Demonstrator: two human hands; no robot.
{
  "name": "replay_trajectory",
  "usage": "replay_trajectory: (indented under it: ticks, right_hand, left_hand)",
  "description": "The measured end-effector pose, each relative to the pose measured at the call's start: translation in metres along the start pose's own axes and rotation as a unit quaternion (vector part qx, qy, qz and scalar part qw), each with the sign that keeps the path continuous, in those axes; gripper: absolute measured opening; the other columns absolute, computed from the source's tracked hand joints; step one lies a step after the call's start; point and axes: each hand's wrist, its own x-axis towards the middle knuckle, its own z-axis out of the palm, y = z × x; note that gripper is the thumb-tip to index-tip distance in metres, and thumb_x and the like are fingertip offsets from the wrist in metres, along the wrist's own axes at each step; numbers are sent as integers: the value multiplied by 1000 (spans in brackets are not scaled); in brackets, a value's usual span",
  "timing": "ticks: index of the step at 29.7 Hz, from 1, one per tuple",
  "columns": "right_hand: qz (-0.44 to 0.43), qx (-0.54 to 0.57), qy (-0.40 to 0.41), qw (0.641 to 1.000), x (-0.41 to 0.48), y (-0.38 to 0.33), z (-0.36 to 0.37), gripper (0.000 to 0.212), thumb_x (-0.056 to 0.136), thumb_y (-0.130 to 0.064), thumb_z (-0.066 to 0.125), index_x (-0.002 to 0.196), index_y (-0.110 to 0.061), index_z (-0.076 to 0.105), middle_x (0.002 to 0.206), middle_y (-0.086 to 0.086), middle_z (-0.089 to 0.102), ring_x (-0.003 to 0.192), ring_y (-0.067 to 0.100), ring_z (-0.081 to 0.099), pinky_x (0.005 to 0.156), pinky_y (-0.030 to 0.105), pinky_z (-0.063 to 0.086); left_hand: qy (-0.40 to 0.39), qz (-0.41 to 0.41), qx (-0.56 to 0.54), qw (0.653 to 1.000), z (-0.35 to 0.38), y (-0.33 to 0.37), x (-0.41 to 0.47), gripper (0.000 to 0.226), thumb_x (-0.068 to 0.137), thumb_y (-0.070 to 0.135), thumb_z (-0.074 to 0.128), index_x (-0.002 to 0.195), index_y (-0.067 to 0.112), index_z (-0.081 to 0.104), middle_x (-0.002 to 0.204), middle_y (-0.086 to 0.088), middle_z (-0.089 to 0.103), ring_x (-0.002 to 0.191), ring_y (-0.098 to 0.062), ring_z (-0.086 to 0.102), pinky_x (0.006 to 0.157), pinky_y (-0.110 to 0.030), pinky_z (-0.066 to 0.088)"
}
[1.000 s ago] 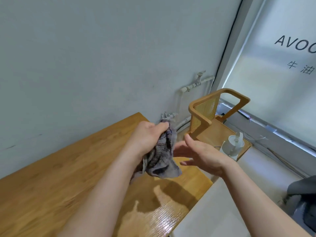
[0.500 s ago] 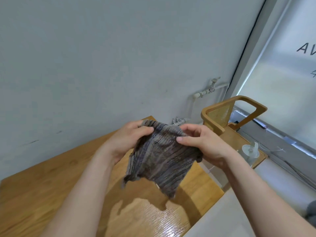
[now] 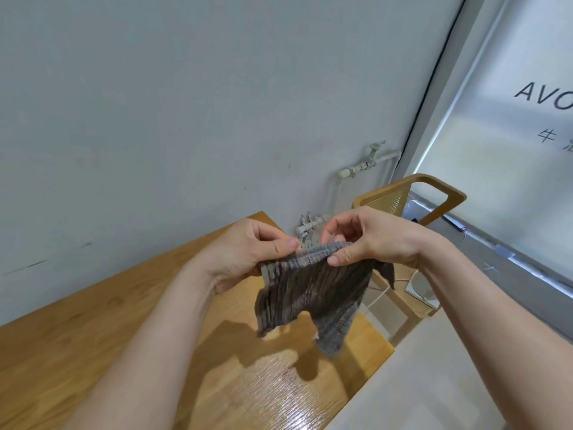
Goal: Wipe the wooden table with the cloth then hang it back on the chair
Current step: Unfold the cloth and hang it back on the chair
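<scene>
Two bare forearms reach forward over a wooden table [image 3: 77,352], whose glossy patch shines below the hands. The left hand [image 3: 248,252] and right hand [image 3: 372,240] sit close together, each pinching the top edge of a grey ribbed cloth [image 3: 313,299] between thumb and fingers. The cloth hangs loose beneath both hands, clear of the tabletop. Beyond the right hand stands a wooden chair [image 3: 434,187], with white pipes [image 3: 366,166] on the pale wall behind.
</scene>
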Motion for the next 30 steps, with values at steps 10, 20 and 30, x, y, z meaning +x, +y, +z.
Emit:
replay_trajectory:
  ticks: [10, 20, 30]
  right_hand:
    - [65, -22, -93, 993, 9, 31, 3, 26, 78, -8, 79, 98, 1, 65, 101, 30, 67, 92, 40, 65, 79, 47, 52]
    - [61, 306, 36, 949, 6, 46, 15, 26, 67, -17, 86, 86, -5, 73, 80, 16, 57, 51, 11, 50, 44, 15, 46]
    - [-23, 398, 149, 905, 24, -15, 77, 20, 86, 8, 62, 102, 0, 71, 83, 8, 71, 64, 10, 64, 58, 17, 49]
  left_hand:
    - [3, 128, 169, 977, -14, 12, -18, 9, 67, 33, 67, 64, 24, 67, 67, 4, 58, 67, -6, 51, 62, -20, 38]
    - [321, 87, 109, 937, -40, 4, -27, 4, 85, 25, 69, 84, 21, 70, 67, 6, 68, 52, -2, 55, 51, -21, 39]
    - [152, 121, -101, 976, 8, -4, -38, 25, 70, 3, 76, 89, 19, 73, 84, -5, 71, 73, -16, 65, 65, -21, 51]
